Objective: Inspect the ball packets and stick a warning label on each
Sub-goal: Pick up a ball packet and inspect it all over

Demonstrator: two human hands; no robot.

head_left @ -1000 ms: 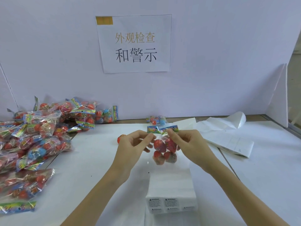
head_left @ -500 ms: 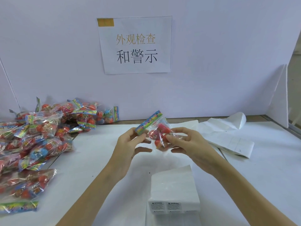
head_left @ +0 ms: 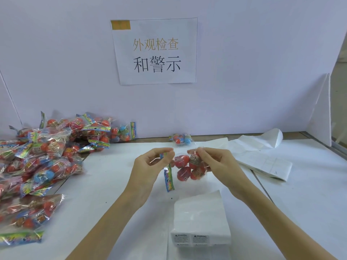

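Both hands, left [head_left: 154,164] and right [head_left: 212,162], pinch 1 ball packet [head_left: 185,168] above the table [head_left: 112,184].

We can't read the warning labels [head_left: 191,238], print too small; packet pile [head_left: 28,166] cut off at left edge, forearms at bottom.

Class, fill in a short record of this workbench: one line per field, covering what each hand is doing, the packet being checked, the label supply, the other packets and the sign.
Left hand: pinches the packet's printed header end
Right hand: pinches the packet's clear end
Held packet: clear bag of red balls, held above the table, header strip hanging down
Warning labels: stack of sheets near the front edge
Packet pile: heaped at left
Lone packet: by the back wall
Sign: Chinese text, taped to the wall
Loose white sheets: at right
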